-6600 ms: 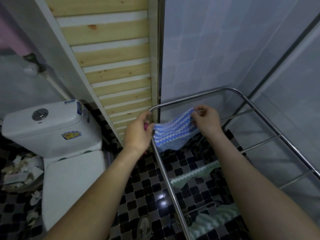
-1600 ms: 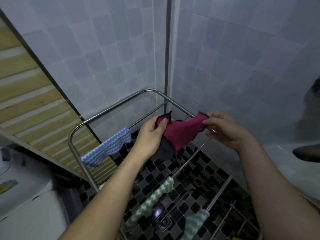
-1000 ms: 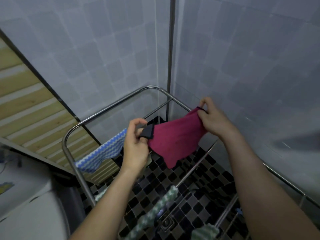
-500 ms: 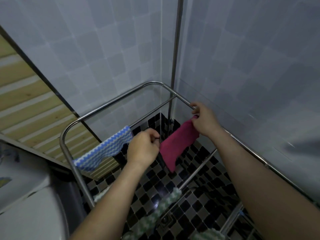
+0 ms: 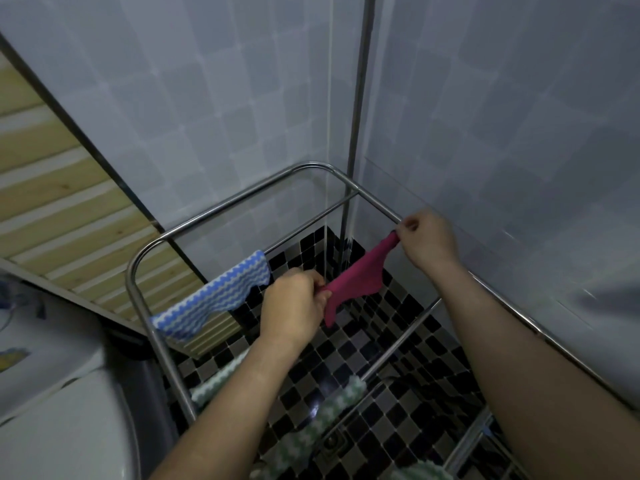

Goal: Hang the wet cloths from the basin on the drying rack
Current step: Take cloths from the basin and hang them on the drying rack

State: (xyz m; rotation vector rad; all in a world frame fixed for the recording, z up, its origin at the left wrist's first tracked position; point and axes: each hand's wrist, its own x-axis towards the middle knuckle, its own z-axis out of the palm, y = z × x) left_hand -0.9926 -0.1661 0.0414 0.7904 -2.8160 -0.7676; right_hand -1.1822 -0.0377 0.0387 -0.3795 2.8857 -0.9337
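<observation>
A magenta cloth [image 5: 360, 280] stretches along a rail of the steel drying rack [image 5: 221, 206], sagging between my hands. My left hand [image 5: 294, 306] pinches its lower end near the middle of the rail. My right hand [image 5: 426, 240] pinches its upper end at the rack's right side bar. A blue-and-white zigzag cloth [image 5: 214, 299] hangs on the same rail to the left. Two green-and-white cloths [image 5: 221, 379] [image 5: 343, 396] hang on lower rails. The basin is out of view.
Tiled walls meet in a corner just behind the rack, with a vertical pipe [image 5: 360, 98] there. A wooden slatted panel [image 5: 62, 209] leans at the left. A white toilet [image 5: 52, 410] stands at the lower left. The floor is black-and-grey mosaic tile [image 5: 398, 344].
My hands have pulled apart and lowered the magenta cloth onto the rail beside the blue cloth. Several seconds ago both hands were spreading the blue cloth on the rack.
</observation>
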